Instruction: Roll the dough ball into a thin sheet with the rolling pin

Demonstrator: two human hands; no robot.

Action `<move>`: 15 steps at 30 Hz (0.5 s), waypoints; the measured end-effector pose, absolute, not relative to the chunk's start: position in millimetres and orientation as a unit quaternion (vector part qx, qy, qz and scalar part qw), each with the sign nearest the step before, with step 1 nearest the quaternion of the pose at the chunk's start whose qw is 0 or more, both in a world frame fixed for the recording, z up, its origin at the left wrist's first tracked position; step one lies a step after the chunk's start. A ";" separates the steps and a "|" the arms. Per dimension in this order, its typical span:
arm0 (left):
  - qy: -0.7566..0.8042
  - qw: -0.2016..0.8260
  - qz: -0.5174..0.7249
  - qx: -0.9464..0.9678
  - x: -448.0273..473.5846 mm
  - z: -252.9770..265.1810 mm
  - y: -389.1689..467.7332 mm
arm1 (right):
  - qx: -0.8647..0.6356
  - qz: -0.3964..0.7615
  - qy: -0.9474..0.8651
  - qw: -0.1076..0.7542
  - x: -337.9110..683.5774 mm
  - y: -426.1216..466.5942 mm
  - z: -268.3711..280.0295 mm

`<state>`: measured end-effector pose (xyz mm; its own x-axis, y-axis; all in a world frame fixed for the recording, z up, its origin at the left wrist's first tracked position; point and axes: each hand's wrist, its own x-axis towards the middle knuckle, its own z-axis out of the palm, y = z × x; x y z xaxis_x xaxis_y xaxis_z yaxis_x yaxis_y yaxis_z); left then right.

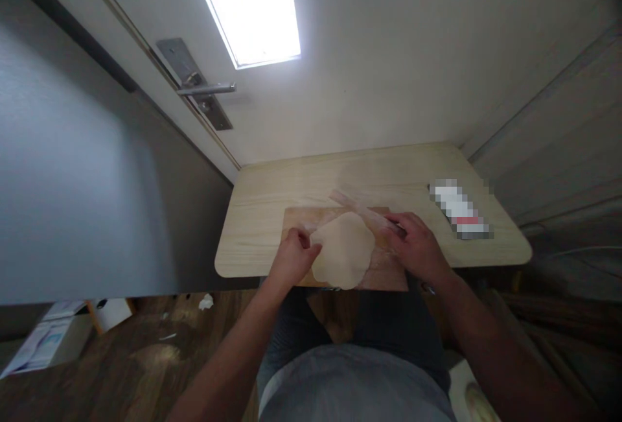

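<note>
A thin, pale sheet of rolled dough [346, 252] lies on a wooden board [389, 276], its outline roundish and uneven. At the dough's left edge, my left hand [292, 257] has thumb and fingers closed in a pinch on the rim. My right hand [416, 244] is wrapped around the near right end of a floury rolling pin [359, 206]. The pin slants up and to the left, just beyond the dough's far edge. White flour dusts parts of the board.
The board rests at the front edge of a light wooden table [262, 214]. A blurred-out flat object [459, 209] lies on the table's right. Behind stands a door with a metal handle [207, 89]. Papers and a box [58, 338] sit low at left.
</note>
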<state>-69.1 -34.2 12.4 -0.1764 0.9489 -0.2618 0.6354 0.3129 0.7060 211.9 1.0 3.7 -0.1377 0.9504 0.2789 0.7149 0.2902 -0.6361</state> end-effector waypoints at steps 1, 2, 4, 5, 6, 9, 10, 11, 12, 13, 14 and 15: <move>0.727 0.355 0.198 0.552 -70.0 13.3 -32.4 | -0.572 0.185 -0.728 0.331 212.5 1.6 3.0; 0.720 0.362 0.172 0.566 -70.6 14.8 -30.8 | -0.574 0.191 -0.724 0.331 213.4 1.6 2.2; 0.707 0.355 0.142 0.595 -70.4 19.8 -28.6 | -0.577 0.200 -0.720 0.331 216.0 0.0 1.0; 0.703 0.342 0.140 0.607 -69.5 22.8 -28.3 | -0.579 0.202 -0.718 0.330 217.8 -1.7 1.0; 0.698 0.331 0.146 0.619 -68.1 25.7 -28.7 | -0.580 0.203 -0.717 0.329 219.9 -4.0 1.3; 0.677 0.328 0.195 0.629 -61.8 30.9 -32.0 | -0.580 0.208 -0.716 0.328 227.5 -13.8 4.2; 0.671 0.342 0.218 0.621 -59.2 31.0 -33.2 | -0.580 0.212 -0.715 0.328 230.1 -17.5 5.3; 0.666 0.358 0.243 0.608 -56.4 30.3 -34.1 | -0.579 0.216 -0.715 0.328 232.7 -21.2 6.1; 0.660 0.376 0.271 0.591 -53.6 28.9 -34.6 | -0.578 0.222 -0.714 0.327 235.0 -24.7 6.6; 0.654 0.393 0.300 0.572 -50.6 27.2 -34.5 | -0.578 0.229 -0.713 0.325 237.0 -27.9 6.7; 0.648 0.410 0.331 0.550 -47.7 25.5 -34.0 | -0.579 0.235 -0.711 0.323 238.6 -30.8 6.6; 0.642 0.428 0.358 0.526 -44.7 24.0 -33.0 | -0.579 0.241 -0.709 0.321 239.8 -33.3 6.3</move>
